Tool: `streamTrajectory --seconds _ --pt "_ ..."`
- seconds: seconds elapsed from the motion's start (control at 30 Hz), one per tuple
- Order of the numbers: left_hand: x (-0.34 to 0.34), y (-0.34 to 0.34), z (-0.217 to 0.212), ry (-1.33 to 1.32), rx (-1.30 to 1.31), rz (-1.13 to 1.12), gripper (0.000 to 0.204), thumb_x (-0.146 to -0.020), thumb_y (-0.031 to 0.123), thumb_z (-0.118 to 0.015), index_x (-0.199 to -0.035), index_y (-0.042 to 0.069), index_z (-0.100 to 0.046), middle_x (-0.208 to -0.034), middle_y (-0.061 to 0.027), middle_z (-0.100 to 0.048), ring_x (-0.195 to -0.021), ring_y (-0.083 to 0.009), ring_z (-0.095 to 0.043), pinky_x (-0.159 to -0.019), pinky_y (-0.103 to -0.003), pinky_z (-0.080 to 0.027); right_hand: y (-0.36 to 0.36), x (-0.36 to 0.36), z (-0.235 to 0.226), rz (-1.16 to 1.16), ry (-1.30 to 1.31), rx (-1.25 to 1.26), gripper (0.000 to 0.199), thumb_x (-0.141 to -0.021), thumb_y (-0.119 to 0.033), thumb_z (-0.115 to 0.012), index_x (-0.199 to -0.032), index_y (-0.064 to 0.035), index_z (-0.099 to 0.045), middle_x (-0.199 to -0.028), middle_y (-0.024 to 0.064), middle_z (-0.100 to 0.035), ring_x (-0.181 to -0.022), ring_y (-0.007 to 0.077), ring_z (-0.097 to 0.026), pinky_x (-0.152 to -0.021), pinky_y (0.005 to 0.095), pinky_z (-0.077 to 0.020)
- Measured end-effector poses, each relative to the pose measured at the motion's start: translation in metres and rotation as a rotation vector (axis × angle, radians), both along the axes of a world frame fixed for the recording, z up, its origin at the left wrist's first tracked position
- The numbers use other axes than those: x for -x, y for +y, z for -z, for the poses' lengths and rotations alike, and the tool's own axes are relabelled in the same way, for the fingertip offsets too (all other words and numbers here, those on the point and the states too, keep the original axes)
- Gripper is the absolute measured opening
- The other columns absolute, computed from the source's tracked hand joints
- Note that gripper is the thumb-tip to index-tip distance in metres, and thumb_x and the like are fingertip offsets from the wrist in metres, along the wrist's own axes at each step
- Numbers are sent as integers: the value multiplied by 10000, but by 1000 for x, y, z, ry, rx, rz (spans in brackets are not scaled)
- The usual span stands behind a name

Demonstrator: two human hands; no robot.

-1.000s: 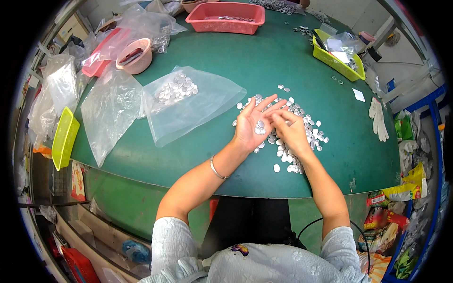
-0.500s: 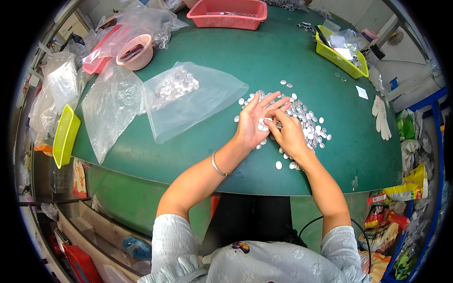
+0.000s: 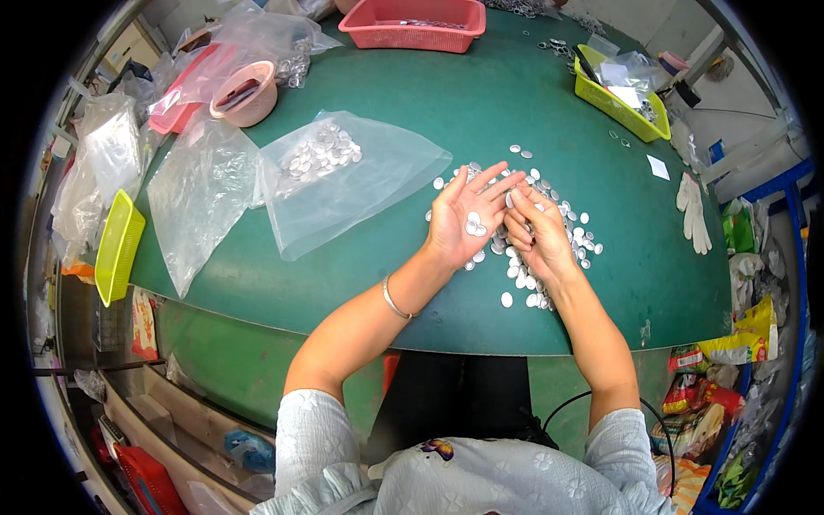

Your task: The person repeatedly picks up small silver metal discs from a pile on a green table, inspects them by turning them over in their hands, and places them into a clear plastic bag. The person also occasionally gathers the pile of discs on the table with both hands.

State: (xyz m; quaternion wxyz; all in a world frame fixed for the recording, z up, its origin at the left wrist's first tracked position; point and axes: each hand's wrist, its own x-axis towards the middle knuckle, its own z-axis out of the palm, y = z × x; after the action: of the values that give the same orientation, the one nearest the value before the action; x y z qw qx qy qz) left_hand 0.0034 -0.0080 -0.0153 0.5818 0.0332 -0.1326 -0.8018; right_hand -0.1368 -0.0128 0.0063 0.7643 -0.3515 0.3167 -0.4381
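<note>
- The person's left hand is palm up with the fingers spread wide; a few small silver discs lie loose on it, not gripped.
- The right hand is narrowed to a pinch, with a single disc between thumb and fingertips, just beside the left fingers. Whether its curled fingers hide more, one cannot tell.
- The loose pile lies on the green table, beneath and around both hands.
- More discs lie in the clear plastic bag, to the left, apart from the hands.
- The step in hand seems to be handling discs singly over the open palm.
- Such a move calls for a light fingertip pinch and a level left palm, so nothing slides off.
</note>
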Motion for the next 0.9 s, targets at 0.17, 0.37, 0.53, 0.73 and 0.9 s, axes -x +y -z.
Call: streamTrajectory --seconds 0.17,0.37,0.53,0.73,0.9 --pt "-1 -1 1 -1 -12 -29 623 -947 407 -338 -1334 -74 -255 -1374 -319 -287 -1290 -372 -314 -1075 -439 -264 -3 4 1 -45 -319 -182 134 -911 -168 -501 -949 -40 -490 -760 35 -476 -502 74 -393 -383 185 -275" --pt "-1 -2 2 -1 -26 -42 618 -951 394 -331 -1332 -85 -248 -1363 -325 -299 -1278 -381 -333 -1074 -440 -271 -1 3 -5 -80 -238 -96 192 -917 -210 -489 -917 -20 -521 -749 34 -493 -496 72 -392 -392 193 -283" --pt "-1 0 1 -31 -20 -19 629 -936 423 -353 -1336 -56 -271 -1383 -304 -291 -1305 -392 -291 -1084 -466 -252 10 -6 -7 -30 550 270 185 -843 -172 -638 -886 6 -666 -594 -14 -535 -564 34 -452 -462 211 -350" --pt "-2 0 1 -78 -12 -42 649 -935 436 -345 -1350 -53 -247 -1388 -300 -282 -1309 -390 -288 -1094 -454 -242 15 -14 8 5 925 930 230 -738 -108 -714 -947 -25 -668 -772 111 -650 -606 171 -572 -574 290 -466" --pt "-2 0 3 -65 -1 -35 648 -934 428 -353 -1350 -56 -243 -1392 -303 -269 -1310 -390 -286 -1093 -457 -240 15 -16 8 60 891 1014 173 -775 -78 -674 -934 -11 -665 -813 116 -661 -613 194 -599 -578 293 -476"
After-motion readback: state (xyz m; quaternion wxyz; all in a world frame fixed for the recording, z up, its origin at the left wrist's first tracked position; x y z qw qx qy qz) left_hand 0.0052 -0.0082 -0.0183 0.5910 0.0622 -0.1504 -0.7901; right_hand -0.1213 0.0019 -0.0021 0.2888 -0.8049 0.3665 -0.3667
